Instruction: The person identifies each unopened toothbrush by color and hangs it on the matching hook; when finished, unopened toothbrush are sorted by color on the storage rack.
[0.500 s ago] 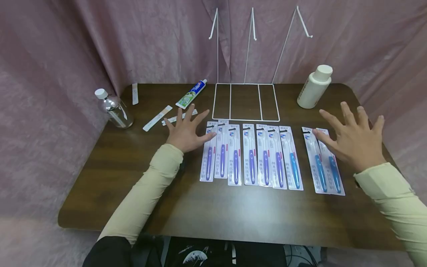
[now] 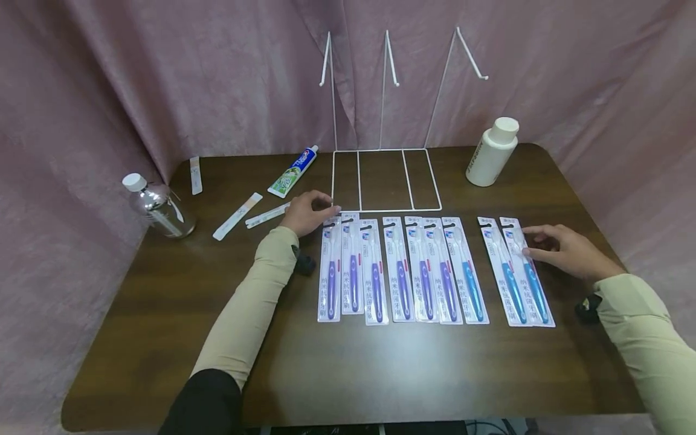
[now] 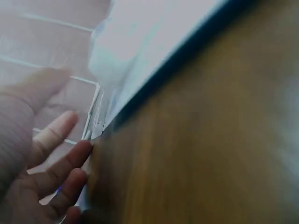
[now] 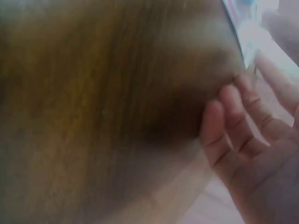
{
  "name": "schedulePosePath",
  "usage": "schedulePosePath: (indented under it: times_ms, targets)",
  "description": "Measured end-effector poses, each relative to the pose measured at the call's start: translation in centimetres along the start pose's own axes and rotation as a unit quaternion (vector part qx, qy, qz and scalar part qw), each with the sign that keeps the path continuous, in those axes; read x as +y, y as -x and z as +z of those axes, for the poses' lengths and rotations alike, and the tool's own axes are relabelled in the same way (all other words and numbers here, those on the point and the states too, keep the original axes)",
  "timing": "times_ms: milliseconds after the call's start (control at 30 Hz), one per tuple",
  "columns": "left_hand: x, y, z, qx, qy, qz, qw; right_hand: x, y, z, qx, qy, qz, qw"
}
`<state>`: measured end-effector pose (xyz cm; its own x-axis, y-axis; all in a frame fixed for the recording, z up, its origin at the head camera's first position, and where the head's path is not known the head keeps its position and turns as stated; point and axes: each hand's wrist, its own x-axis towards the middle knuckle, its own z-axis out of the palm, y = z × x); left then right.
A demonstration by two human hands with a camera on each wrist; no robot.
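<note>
Several packaged toothbrushes lie side by side on the table, purple-handled ones at the left and blue-handled ones to the right. My left hand is at the top of the leftmost purple toothbrush pack, its thumb and index finger apart near the wire rack's front corner. In the left wrist view its bent fingers come close to the pack's edge. My right hand is beside the rightmost blue toothbrush pack, with thumb and index tips at its right edge. Those fingers are slightly bent in the right wrist view.
The white rack has three upright hooks at the back. A toothpaste tube and paper-wrapped strips lie left of it. A clear bottle stands at the left edge, a white bottle at the back right.
Both hands have come down from spread fingers above the table to the outer toothbrush packs, their fingers now drawn closer together. The head view has shifted slightly.
</note>
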<state>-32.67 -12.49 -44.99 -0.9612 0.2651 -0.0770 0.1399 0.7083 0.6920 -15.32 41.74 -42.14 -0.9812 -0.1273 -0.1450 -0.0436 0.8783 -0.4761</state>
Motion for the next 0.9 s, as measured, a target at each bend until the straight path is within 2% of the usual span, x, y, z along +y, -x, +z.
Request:
schedulePosePath:
  times_ms: [67, 233, 433, 600, 700, 767, 833, 900]
  targets:
    - [-0.7, -0.2, 0.2, 0.003, 0.015, 0.000, 0.9999, 0.2, -0.2, 0.2, 0.002, -0.007, -0.005, 1.000]
    - [-1.7, -0.3, 0.7, 0.023, 0.007, 0.024, 0.9994, 0.0, -1.0, 0.7, 0.008, -0.004, -0.007, 1.000]
    - [-2.1, -0.5, 0.8, 0.038, 0.008, 0.061, 0.9974, 0.1, -1.1, 1.4, 0.062, -0.015, -0.013, 0.998]
    - [-2.1, -1.4, 1.0, 0.044, 0.010, 0.076, 0.9961, 0.3, -0.5, 0.9, 0.108, -0.048, 0.014, 0.993]
    - [-2.2, -1.4, 1.0, 0.050, 0.016, 0.079, 0.9954, -0.8, -0.6, -0.2, 0.158, -0.062, 0.008, 0.985]
    - [-2.3, -1.5, 1.1, 0.056, 0.019, 0.080, 0.9950, -2.4, -1.1, -1.3, 0.202, -0.055, -0.009, 0.978]
    - [-2.3, -1.4, 1.2, 0.062, 0.021, 0.078, 0.9948, -4.9, -2.0, -2.5, 0.256, -0.037, -0.037, 0.965]
    - [-2.3, -1.3, 1.3, 0.065, 0.019, 0.073, 0.9950, -7.9, -3.3, -3.7, 0.313, -0.036, -0.065, 0.947]
